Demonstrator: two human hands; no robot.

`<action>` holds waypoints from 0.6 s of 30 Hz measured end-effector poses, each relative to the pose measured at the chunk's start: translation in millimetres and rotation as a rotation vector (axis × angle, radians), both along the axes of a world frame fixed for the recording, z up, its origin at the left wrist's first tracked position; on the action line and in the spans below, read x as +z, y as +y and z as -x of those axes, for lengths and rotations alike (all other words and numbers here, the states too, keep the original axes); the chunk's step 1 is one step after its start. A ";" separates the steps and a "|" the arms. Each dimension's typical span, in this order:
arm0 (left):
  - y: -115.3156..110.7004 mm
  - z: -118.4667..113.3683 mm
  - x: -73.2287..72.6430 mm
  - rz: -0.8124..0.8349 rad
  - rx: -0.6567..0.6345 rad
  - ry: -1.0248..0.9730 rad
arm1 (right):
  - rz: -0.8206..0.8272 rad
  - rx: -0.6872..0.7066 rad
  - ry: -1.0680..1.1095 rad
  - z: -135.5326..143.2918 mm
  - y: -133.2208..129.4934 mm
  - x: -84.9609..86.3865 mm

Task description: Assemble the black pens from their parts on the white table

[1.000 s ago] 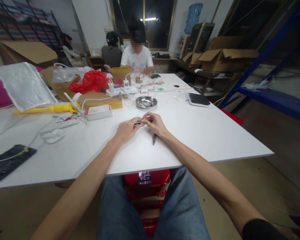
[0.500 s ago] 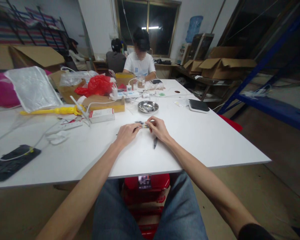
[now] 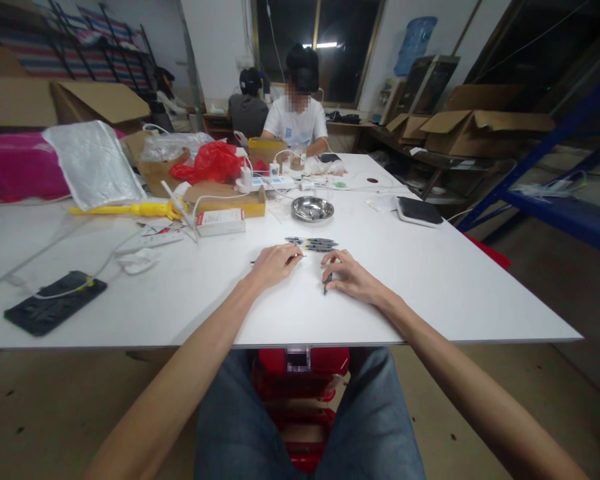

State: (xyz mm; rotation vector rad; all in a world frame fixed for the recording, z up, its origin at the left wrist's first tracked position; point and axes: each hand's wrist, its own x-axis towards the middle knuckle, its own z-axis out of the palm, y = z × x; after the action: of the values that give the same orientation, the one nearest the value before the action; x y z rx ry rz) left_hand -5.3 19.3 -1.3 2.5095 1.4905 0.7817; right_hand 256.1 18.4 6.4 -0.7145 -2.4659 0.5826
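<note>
A row of several dark pens (image 3: 320, 245) lies side by side on the white table (image 3: 460, 293), just beyond my hands. My left hand (image 3: 276, 264) is closed with thumb and fingertips pinched together. A slim dark pen appears to run through it, its ends showing at either side; the fingers cover its middle. To the right, my right hand (image 3: 354, 277) rests low over the table with curled fingers. Thumb and fingers are at another dark pen (image 3: 328, 287), which points toward me, its upper part hidden by the fingers.
A shiny metal dish (image 3: 312, 209) stands beyond the pens. Left are a small white box (image 3: 221, 223), a yellow tool (image 3: 140, 210), a red plastic bag (image 3: 213, 162) and a black phone-like slab (image 3: 55, 303). A black-topped device (image 3: 420, 211) lies right. A person (image 3: 296, 123) sits opposite.
My hands have drawn apart and off the row of pens, which now lies uncovered. My right hand has come down to the loose dark pen. The view has shifted slightly.
</note>
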 end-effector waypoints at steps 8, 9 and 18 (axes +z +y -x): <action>1.7 -0.3 1.3 -0.004 0.002 -0.024 | 0.087 -0.150 0.117 14.5 8.5 9.1; 2.0 -0.1 1.2 -0.005 0.006 -0.029 | 0.095 -0.178 0.149 19.8 13.0 12.9; 3.9 -0.1 1.4 0.007 0.041 -0.029 | 0.289 -0.321 0.707 65.7 48.8 1.3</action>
State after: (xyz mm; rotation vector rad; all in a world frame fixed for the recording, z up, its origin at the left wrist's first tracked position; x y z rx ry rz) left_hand -5.2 23.2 0.1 2.4587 1.5372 0.8142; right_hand 190.4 67.2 7.6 -0.8174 -1.5989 0.8907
